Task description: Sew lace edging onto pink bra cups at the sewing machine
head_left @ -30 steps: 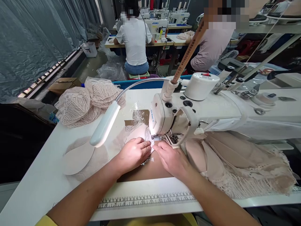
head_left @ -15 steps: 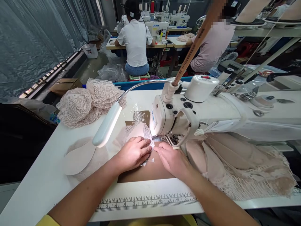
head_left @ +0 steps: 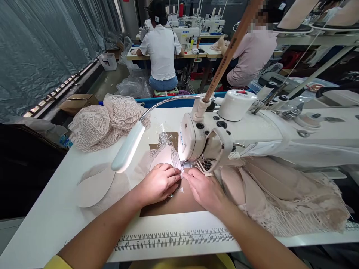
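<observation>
Just in front of the needle of the white sewing machine (head_left: pixel 188 140), my left hand (head_left: pixel 161 183) lies bent over a pale beige lace cup piece (head_left: pixel 164 155), fingers together and pressing it down. My right hand (head_left: pixel 204 188) comes in from the other side, its thumb and fingertips closed on the near edge of the same lace, close to the left fingertips. The exact grip under the fingers is partly hidden. Both hands rest on a brown plate (head_left: pixel 174 209) set on the white table (head_left: pixel 117 224). The machine's presser foot meets the lace beside my fingertips.
Folded lace pieces (head_left: pixel 103 119) are stacked at the back left. A flat cup piece (head_left: pixel 95 190) lies at left. Beige lace garments (head_left: pixel 283 198) lie right of the machine. A gooseneck lamp (head_left: pixel 129 147) arches over the table. Two people sit at machines beyond.
Both hands stay almost in place, with the lace shifted slightly at the needle. The view has moved a little. In the background, the person on the right has raised a hand.
</observation>
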`<state>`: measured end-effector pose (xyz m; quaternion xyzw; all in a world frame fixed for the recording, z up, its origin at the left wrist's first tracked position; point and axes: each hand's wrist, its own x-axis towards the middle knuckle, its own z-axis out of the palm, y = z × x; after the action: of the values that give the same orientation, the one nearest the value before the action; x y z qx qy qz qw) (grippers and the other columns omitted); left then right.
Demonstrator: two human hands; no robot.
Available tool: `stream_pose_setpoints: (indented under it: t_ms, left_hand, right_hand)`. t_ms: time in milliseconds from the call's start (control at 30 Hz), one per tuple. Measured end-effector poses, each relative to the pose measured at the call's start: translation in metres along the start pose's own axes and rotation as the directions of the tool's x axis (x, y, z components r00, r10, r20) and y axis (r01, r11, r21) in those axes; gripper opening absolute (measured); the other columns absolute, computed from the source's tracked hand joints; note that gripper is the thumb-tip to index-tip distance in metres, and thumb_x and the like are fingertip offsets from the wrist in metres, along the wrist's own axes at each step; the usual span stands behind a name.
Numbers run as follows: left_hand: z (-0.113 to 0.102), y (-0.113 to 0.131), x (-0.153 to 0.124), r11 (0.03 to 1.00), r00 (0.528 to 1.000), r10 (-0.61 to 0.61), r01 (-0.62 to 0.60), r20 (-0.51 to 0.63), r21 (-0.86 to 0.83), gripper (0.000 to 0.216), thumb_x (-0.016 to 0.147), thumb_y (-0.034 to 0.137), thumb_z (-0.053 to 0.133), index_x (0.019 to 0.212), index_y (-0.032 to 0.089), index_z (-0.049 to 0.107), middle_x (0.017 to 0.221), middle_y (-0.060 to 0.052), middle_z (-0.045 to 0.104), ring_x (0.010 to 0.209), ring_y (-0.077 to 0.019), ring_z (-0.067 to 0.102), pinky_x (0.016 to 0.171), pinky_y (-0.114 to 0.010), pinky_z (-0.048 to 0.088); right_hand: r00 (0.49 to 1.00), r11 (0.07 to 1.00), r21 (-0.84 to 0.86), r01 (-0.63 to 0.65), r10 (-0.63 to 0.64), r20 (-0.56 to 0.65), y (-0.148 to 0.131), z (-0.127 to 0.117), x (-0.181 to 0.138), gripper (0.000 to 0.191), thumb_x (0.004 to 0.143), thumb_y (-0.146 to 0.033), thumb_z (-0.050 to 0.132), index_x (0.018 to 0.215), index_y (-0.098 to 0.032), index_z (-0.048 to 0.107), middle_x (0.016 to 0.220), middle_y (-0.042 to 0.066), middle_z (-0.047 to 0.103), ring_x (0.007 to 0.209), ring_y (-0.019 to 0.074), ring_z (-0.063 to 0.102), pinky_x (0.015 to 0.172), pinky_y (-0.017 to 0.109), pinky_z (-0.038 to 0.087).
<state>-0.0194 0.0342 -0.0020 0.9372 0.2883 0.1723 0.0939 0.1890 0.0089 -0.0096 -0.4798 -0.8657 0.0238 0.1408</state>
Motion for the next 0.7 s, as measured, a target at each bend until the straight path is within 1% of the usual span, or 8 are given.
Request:
stream_pose_setpoints:
  t_ms: [133, 233, 400, 433, 567, 700]
  left_hand:
    - [0.002, 0.001, 0.001, 0.999, 1.000, -0.016, 0.016, 0.002, 0.052, 0.029, 0.096, 0.025, 0.044, 0.115, 0.016, 0.064, 0.119, -0.009, 0.065, 0.098, -0.0221, 0.057, 0.082, -0.038, 0.049]
    - [0.003, 0.000, 0.003, 0.996, 1.000, -0.022, 0.022, 0.002, 0.090, 0.030, 0.096, 0.025, 0.044, 0.116, 0.015, 0.063, 0.121, -0.009, 0.065, 0.098, -0.0232, 0.057, 0.082, -0.039, 0.049]
    - [0.004, -0.004, 0.006, 0.991, 0.999, -0.045, 0.049, -0.030, 0.124, 0.031, 0.095, 0.026, 0.044, 0.118, 0.015, 0.063, 0.122, -0.010, 0.064, 0.099, -0.0238, 0.056, 0.083, -0.040, 0.049]
    - [0.004, -0.006, 0.006, 0.991, 0.998, -0.051, 0.055, -0.036, 0.124, 0.031, 0.095, 0.026, 0.045, 0.118, 0.015, 0.062, 0.121, -0.010, 0.064, 0.100, -0.0240, 0.056, 0.084, -0.040, 0.049]
    - [0.003, -0.010, 0.007, 0.989, 0.996, -0.079, 0.085, -0.047, 0.121, 0.032, 0.093, 0.027, 0.047, 0.119, 0.016, 0.061, 0.120, -0.010, 0.064, 0.102, -0.0252, 0.055, 0.087, -0.040, 0.047]
    - [0.003, -0.014, 0.008, 0.983, 0.990, -0.130, 0.136, -0.058, 0.123, 0.032, 0.092, 0.029, 0.048, 0.118, 0.015, 0.061, 0.117, -0.012, 0.064, 0.104, -0.0269, 0.054, 0.089, -0.042, 0.047]
  right_hand:
    - [1.000, 0.999, -0.044, -0.011, 0.012, 0.013, -0.001, -0.001, -0.002, 0.039, 0.085, -0.007, 0.043, 0.112, -0.018, 0.068, 0.087, 0.008, 0.066, 0.066, 0.0146, 0.054, 0.057, 0.025, 0.036]
    - [0.999, 0.997, -0.074, -0.025, 0.028, 0.036, -0.002, 0.000, -0.001, 0.041, 0.085, -0.008, 0.044, 0.117, -0.018, 0.066, 0.089, 0.009, 0.067, 0.065, 0.0145, 0.055, 0.057, 0.025, 0.038]
    - [0.997, 0.994, -0.091, -0.067, 0.069, 0.019, -0.003, 0.003, 0.003, 0.040, 0.088, -0.011, 0.043, 0.120, -0.021, 0.065, 0.104, 0.010, 0.068, 0.075, 0.0166, 0.061, 0.062, 0.026, 0.043]
    - [0.997, 0.993, -0.093, -0.068, 0.070, 0.017, -0.003, 0.004, 0.004, 0.041, 0.088, -0.011, 0.043, 0.120, -0.021, 0.065, 0.104, 0.010, 0.068, 0.075, 0.0166, 0.062, 0.063, 0.026, 0.043]
    - [0.997, 0.993, -0.094, -0.070, 0.072, 0.025, -0.001, 0.006, 0.003, 0.044, 0.086, -0.009, 0.043, 0.122, -0.022, 0.064, 0.097, 0.008, 0.070, 0.072, 0.0158, 0.061, 0.062, 0.025, 0.043]
    - [0.997, 0.997, -0.042, -0.065, 0.067, 0.038, 0.001, 0.007, 0.001, 0.044, 0.087, -0.009, 0.043, 0.124, -0.022, 0.063, 0.090, 0.006, 0.070, 0.067, 0.0144, 0.059, 0.059, 0.024, 0.041]
